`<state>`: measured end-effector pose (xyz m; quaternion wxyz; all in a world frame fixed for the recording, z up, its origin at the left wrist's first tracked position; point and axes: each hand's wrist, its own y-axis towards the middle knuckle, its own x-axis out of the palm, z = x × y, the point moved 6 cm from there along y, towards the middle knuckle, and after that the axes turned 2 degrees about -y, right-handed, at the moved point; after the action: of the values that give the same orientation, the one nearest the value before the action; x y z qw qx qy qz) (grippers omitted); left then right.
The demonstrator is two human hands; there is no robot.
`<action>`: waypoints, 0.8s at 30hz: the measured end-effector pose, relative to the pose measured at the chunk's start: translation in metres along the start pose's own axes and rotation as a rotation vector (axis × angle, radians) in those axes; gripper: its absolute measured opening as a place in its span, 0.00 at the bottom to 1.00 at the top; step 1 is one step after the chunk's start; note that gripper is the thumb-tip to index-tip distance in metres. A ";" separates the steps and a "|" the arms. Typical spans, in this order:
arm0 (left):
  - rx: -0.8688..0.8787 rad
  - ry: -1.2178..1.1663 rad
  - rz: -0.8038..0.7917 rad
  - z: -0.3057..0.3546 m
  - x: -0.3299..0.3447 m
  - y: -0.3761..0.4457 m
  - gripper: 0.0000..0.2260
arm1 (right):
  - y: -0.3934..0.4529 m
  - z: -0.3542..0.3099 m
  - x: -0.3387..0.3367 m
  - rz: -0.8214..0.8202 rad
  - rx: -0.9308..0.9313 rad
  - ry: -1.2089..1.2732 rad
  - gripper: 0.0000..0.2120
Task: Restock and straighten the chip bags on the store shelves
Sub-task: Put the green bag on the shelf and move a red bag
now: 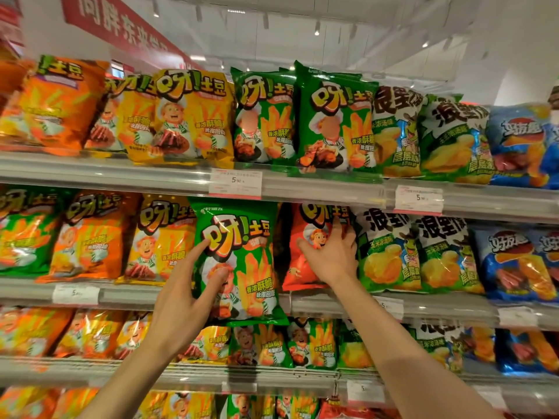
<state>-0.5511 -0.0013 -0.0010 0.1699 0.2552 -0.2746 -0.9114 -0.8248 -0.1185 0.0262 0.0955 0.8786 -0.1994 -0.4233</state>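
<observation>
My left hand grips a green chip bag by its left side, thumb and forefinger on the front, the other fingers hidden behind it. The bag hangs upright in front of the second shelf, and its bottom edge overlaps the row below. To its right, my right hand presses on the front of a red chip bag standing on that shelf. Its thumb is spread and its fingertips are at the bag's right edge. A dark gap shows between the green and red bags.
Rows of orange, yellow and green chip bags fill the shelves at left. The top shelf carries two green bags above my hands. White-green bags and blue bags stand to the right. Price tags hang on the shelf rails.
</observation>
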 end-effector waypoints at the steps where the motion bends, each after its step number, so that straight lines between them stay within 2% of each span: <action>1: 0.000 0.003 -0.001 -0.001 -0.001 0.000 0.28 | 0.003 0.001 -0.002 -0.013 0.002 0.049 0.48; 7: -0.003 0.017 -0.006 -0.010 -0.009 -0.001 0.30 | 0.003 0.002 -0.006 -0.086 0.002 0.163 0.47; 18: -0.018 0.042 0.018 -0.017 -0.022 -0.006 0.27 | -0.034 -0.033 -0.012 -0.050 -0.134 -0.023 0.47; 24: -0.013 0.038 0.002 -0.013 -0.014 -0.014 0.27 | -0.060 -0.034 -0.030 0.071 -0.169 -0.167 0.47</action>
<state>-0.5345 0.0109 -0.0137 0.1777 0.2713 -0.2655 -0.9079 -0.7982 -0.0515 0.0483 0.1670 0.8216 -0.2012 -0.5065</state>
